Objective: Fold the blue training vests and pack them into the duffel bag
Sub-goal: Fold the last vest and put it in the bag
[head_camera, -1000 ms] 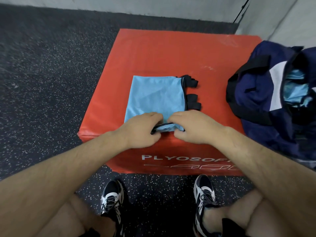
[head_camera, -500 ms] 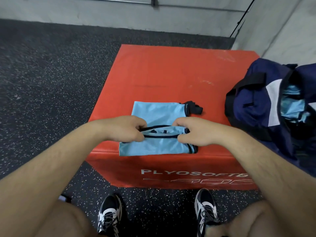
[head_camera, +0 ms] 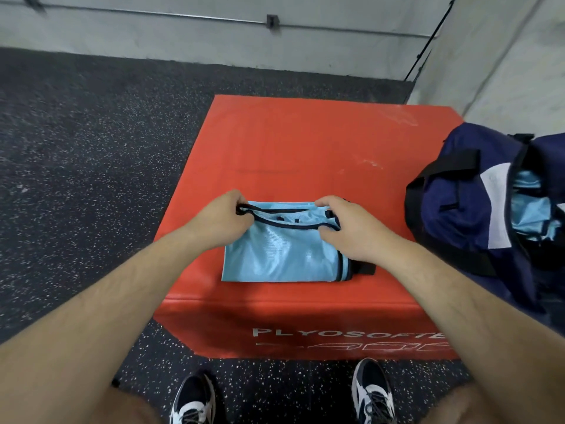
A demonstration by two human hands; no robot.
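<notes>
A light blue training vest (head_camera: 281,255) with dark trim lies folded on the red foam box (head_camera: 305,142), near its front edge. My left hand (head_camera: 223,218) pinches the vest's folded-over edge at its far left corner. My right hand (head_camera: 345,224) grips the same edge at the far right. A black strap end pokes out under my right wrist. The navy duffel bag (head_camera: 464,209) sits on the box's right side, its top open, with light blue fabric (head_camera: 532,209) showing inside.
Black speckled rubber floor (head_camera: 91,179) surrounds the box on the left and front. A grey wall (head_camera: 214,41) with a pipe runs behind, and a wall corner stands at the right. My two shoes (head_camera: 192,399) are just in front of the box.
Both hands have carried the vest's near edge away from me and over the rest, so the vest now lies folded in half. The view has tilted up.
</notes>
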